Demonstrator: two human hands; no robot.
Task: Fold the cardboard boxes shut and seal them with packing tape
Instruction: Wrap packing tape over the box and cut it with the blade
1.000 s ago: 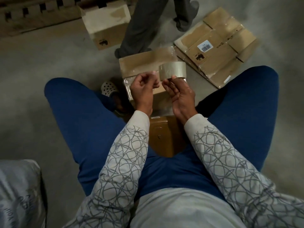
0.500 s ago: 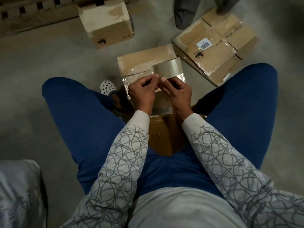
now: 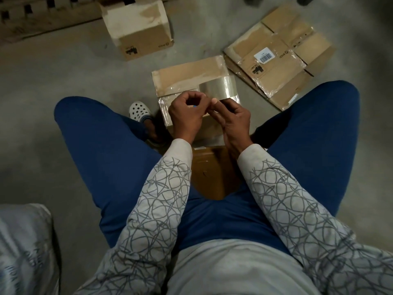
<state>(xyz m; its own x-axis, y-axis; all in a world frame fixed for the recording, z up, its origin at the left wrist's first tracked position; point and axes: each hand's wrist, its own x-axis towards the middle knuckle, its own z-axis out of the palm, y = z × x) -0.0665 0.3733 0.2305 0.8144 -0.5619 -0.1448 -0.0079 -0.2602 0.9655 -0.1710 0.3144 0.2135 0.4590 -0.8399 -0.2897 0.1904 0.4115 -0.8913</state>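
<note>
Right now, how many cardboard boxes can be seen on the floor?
3: a standing box at the top, a middle box at the centre, and a flat box at the right. A second flat one may lie hidden under it.

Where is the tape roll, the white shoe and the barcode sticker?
tape roll [image 3: 217,89]: head view, its shiny outer side.
white shoe [image 3: 139,110]: head view, its holed top.
barcode sticker [image 3: 264,56]: head view, its middle.

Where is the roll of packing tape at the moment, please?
In the head view the tape roll is near the centre, held up by the right hand with the left hand close beside it, above the taped box between the person's knees.
</note>
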